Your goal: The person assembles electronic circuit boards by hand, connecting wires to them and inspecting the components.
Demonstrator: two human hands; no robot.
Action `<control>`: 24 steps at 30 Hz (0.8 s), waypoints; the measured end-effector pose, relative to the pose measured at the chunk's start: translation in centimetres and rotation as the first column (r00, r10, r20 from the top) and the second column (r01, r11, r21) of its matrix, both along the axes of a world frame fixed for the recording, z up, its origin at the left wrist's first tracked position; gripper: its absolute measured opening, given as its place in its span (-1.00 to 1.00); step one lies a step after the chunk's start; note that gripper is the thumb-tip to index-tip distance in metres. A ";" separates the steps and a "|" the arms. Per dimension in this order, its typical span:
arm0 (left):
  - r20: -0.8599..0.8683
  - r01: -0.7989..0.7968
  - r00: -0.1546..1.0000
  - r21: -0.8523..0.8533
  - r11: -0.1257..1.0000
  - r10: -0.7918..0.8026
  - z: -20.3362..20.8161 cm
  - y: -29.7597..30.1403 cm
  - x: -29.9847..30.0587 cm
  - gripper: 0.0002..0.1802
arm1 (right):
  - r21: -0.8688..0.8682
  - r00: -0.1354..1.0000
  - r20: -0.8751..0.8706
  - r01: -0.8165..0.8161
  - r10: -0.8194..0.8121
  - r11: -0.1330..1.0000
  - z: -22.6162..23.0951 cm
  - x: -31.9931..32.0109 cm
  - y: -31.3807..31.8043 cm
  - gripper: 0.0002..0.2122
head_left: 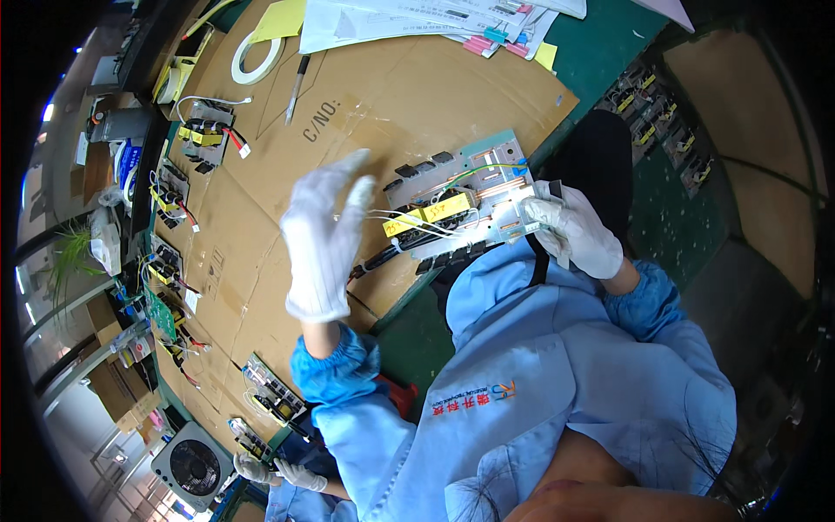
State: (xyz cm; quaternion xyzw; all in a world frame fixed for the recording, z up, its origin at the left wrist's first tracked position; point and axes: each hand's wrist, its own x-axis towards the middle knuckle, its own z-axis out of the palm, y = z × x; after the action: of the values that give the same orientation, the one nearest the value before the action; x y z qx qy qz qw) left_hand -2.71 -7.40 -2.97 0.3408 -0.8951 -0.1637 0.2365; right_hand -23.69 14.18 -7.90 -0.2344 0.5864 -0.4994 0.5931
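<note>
A large circuit board assembly (pixel 487 165) rests near the edge of the cardboard, its black components along two sides. Yellow-taped coils (pixel 428 215), thin white wires and a green-yellow wire lie across its middle. A thick black sleeved cable (pixel 379 258) runs from it toward the lower left. My right hand (pixel 576 230), in a white glove, grips the board's right end, fingers bent over a metal part there. My left hand (pixel 326 237), also gloved, is raised left of the board, thumb and fingers apart, holding nothing.
Cardboard (pixel 261 191) covers the green bench. Several smaller wired boards (pixel 207 137) line its left side. A pen (pixel 297 89), a tape roll (pixel 257 61) and papers (pixel 383 26) lie at the far side. More boards (pixel 648 122) sit at right. A co-worker's gloved hands (pixel 300 476) show at lower left, near a fan (pixel 191 465).
</note>
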 end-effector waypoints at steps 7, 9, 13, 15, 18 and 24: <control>0.030 0.169 0.968 0.657 0.734 -0.249 -2.6 -2.9 -1.3 -0.73 | -0.015 0.976 0.214 0.038 -0.034 0.999 -0.9 -0.2 -0.3 -0.70; 0.048 0.181 0.960 0.641 0.746 -0.275 -3.4 -3.4 -1.6 -0.74 | -0.027 0.979 0.200 0.038 -0.032 0.999 -0.8 -0.2 -0.2 -0.71; 0.030 0.175 0.967 0.647 0.742 -0.255 -3.9 -3.7 -1.8 -0.74 | -0.041 0.996 0.088 0.011 -0.008 0.999 -0.1 -0.1 -0.5 -0.68; -0.011 0.207 0.962 0.679 0.705 -0.272 -4.0 -4.0 -1.8 -0.73 | 0.003 0.988 0.146 0.042 -0.042 0.999 0.0 -0.2 -0.6 -0.68; -0.029 0.225 0.957 0.702 0.676 -0.289 -3.1 -3.6 -1.4 -0.73 | 0.024 0.980 0.193 0.047 -0.050 0.999 0.1 -0.2 -0.8 -0.69; 0.015 0.184 0.965 0.671 0.718 -0.260 -4.2 -3.8 -1.8 -0.76 | -0.010 0.963 0.259 0.083 -0.078 0.997 -0.3 -0.4 -0.6 -0.75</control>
State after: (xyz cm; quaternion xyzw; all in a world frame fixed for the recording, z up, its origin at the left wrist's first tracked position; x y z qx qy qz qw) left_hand -4.48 -11.23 -7.15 0.3009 -0.8237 -0.4796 0.0296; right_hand -24.09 13.57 -8.23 -0.1493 0.5078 -0.5553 0.6414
